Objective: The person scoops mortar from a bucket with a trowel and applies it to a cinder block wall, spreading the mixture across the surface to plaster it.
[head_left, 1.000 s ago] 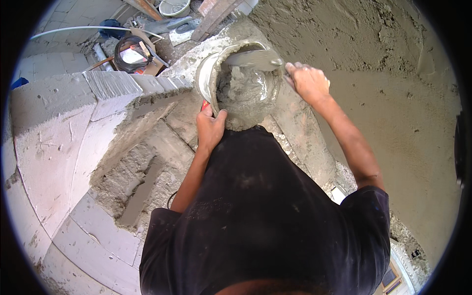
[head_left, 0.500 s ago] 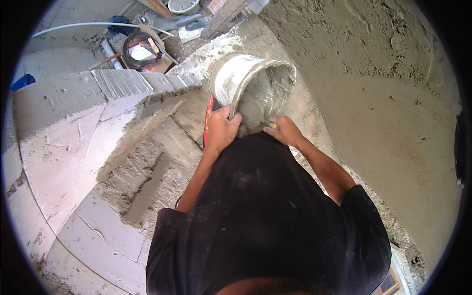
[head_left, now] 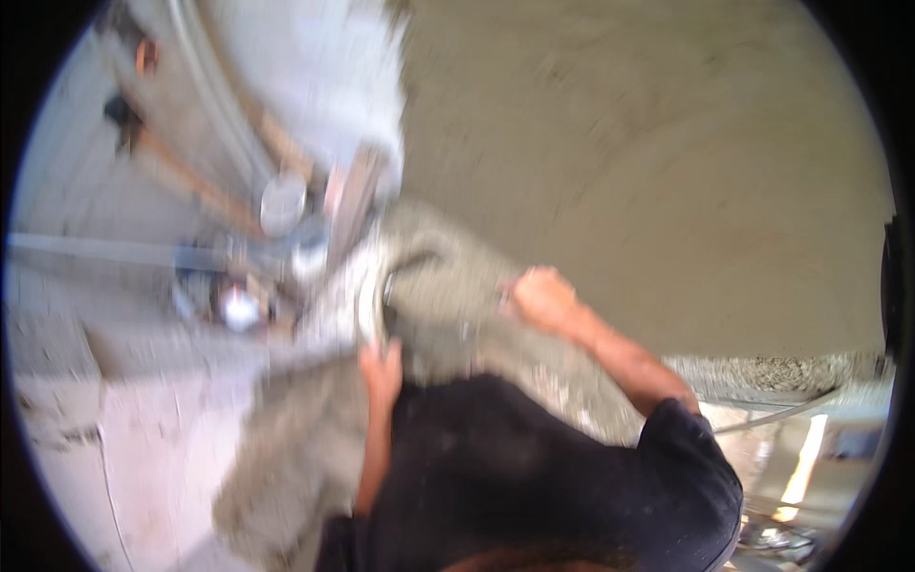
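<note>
Moved: view has swung up and blurred since half a second ago; the block wall that filled the left then now sits low at the left, and the rendered wall (head_left: 667,162) fills the upper right. The bucket has gone from clearly tilted with its mouth showing to a grey smear between the hands.
Bucket: bucket (head_left: 419,296), mortar-coated, just ahead of the chest, up against the foot of the rendered wall. Its pale rim shows at the left edge; the mouth is too blurred to make out.
Long axis: appears to run from lower left to upper right, tipped toward the rendered wall; blur leaves this uncertain.
Direction from hands: bucket lies between both, above the left hand and to the left of the right hand.
Left hand: left hand (head_left: 381,367) is raised, fingers curled up against the bucket's lower rim, touching it; looks like a grip, though the fingertips are smeared.
Right hand: right hand (head_left: 538,297) is closed into a fist at the bucket's right side, touching or just beside it. Whether it holds anything cannot be told.
Nearer hand: both are at the bucket; the left is tucked under it, the right is out to the side.
Around: block wall (head_left: 162,429) low at left; blurred tools and pipes (head_left: 238,191) behind it at upper left.
</note>
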The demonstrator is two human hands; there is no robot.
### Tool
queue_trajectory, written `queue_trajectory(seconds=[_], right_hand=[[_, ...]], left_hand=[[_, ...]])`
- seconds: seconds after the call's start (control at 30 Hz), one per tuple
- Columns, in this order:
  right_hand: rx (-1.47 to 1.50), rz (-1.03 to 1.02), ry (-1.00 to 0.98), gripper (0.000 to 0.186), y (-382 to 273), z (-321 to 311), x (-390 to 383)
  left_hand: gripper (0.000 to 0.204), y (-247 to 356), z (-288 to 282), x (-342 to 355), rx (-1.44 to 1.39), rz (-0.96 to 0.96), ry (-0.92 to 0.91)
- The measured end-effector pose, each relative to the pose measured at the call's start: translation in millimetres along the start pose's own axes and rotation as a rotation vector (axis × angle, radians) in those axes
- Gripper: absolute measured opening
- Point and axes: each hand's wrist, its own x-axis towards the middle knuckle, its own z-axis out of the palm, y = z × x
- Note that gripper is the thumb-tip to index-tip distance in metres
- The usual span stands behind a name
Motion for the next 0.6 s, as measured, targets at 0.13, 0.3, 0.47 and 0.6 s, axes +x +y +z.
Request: queue_trajectory(seconds=[0.13,0.3,0.47,0.6], right_hand=[[-0.036,-0.144,0.244,0.032,-19.4,-135.2,-33.5],[0.166,-0.748,0.368,0.031,-42.1,-275.2,-29.5],[0.636,-0.901,0.498,0.03,-14.9,-419.1,-40.5],[1.547,-0.85,1.061,0.025,127.9,-392.4,-1.7]], left_hand=[[0.028,30.1,2.6,10.6,0.079,0.131,0.108],[0.028,-1.2,6.7,34.5,0.038,0.027,0.049],[0.028,-8.3,2.9,25.7,0.15,-0.008,0.049],[0.028,7.5,21.4,41.3,0.196,0.013,-0.026]])
